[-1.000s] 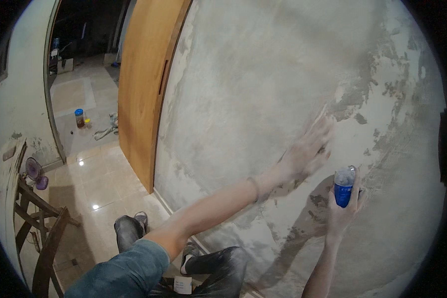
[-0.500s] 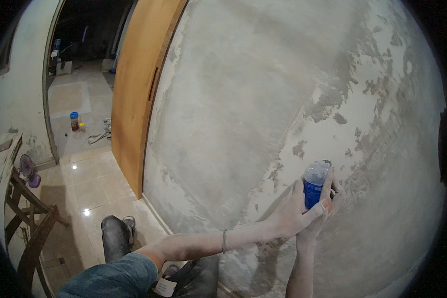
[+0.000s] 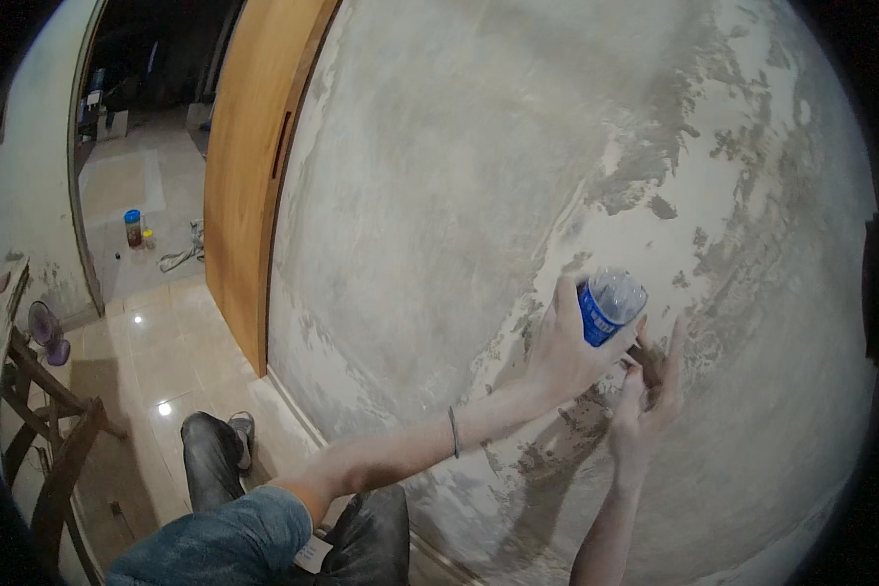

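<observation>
A clear plastic cup-like container (image 3: 611, 305) with a blue printed label, perhaps a cut-off bottle, is gripped in my left hand (image 3: 568, 354). It tilts to the right, and its clear end faces up; whitish residue shows inside. Just below and to the right, my right hand (image 3: 645, 400) is apart from the container, its index finger stretched upward and its thumb spread. A dark brownish patch shows between those fingers; whether it is shaded skin or an object is unclear. Both hands are dusted with pale powder, in front of the patchy plastered wall (image 3: 439, 215).
A wooden door (image 3: 249, 195) stands left of the wall beside a doorway. Beyond it, a blue-lidded jar (image 3: 133, 227) and a cloth (image 3: 181, 256) lie on the floor. At the left are a dark wooden trestle (image 3: 59, 430) and a purple fan (image 3: 47, 332).
My right hand has come off the container, its fingers spreading. My left hand has raised the container slightly leftward and tipped it right. The view has shifted a little.
</observation>
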### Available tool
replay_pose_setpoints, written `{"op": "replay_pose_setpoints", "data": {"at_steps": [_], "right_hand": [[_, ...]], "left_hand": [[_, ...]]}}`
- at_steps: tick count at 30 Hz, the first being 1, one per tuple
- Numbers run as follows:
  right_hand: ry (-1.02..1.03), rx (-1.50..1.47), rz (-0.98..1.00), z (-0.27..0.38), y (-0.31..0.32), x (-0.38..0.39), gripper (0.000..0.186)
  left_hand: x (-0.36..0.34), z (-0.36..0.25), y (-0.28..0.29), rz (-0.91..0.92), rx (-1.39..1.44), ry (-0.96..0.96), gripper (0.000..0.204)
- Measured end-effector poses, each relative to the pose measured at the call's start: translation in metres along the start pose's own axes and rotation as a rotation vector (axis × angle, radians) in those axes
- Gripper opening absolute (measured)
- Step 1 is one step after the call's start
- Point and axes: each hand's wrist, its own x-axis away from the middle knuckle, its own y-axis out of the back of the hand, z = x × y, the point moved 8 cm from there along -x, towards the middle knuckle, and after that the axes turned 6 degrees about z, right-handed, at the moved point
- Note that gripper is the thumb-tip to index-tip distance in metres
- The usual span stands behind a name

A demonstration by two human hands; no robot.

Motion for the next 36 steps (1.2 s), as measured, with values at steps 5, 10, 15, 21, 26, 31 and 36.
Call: {"op": "replay_pose_setpoints", "data": {"at_steps": [5, 10, 15, 21, 26, 31, 36], "right_hand": [[0.129, 0.097, -0.121, 0.011, 0.04, -0.08, 0.046], [0.366, -0.121, -0.22, 0.005, 0.04, -0.148, 0.035], [0.397, -0.014, -0.329, 0.0, 0.028, -0.142, 0.031], [0.395, -0.255, -0.473, -0.013, 0.036, -0.135, 0.028], [0.472, -0.146, -0.47, -0.004, 0.039, -0.138, 0.028], [0.43, -0.121, -0.415, -0.01, 0.039, -0.138, 0.027], [0.405, -0.172, -0.453, -0.011, 0.038, -0.137, 0.027]], "left_hand": [[-0.033, -0.022, 0.011, -0.001, -0.101, -0.093, 0.066], [-0.059, -0.058, 0.021, -0.152, -0.356, -0.415, 0.062], [-0.041, -0.03, 0.005, -0.105, -0.626, -0.543, 0.062], [-0.025, 0.008, 0.006, -0.018, -0.591, -0.455, 0.05], [-0.051, -0.01, 0.038, -0.229, -0.483, -0.276, 0.045], [-0.031, -0.005, 0.027, -0.224, -0.57, -0.518, 0.045], [-0.054, -0.004, 0.047, -0.286, -0.536, -0.291, 0.045]]}}
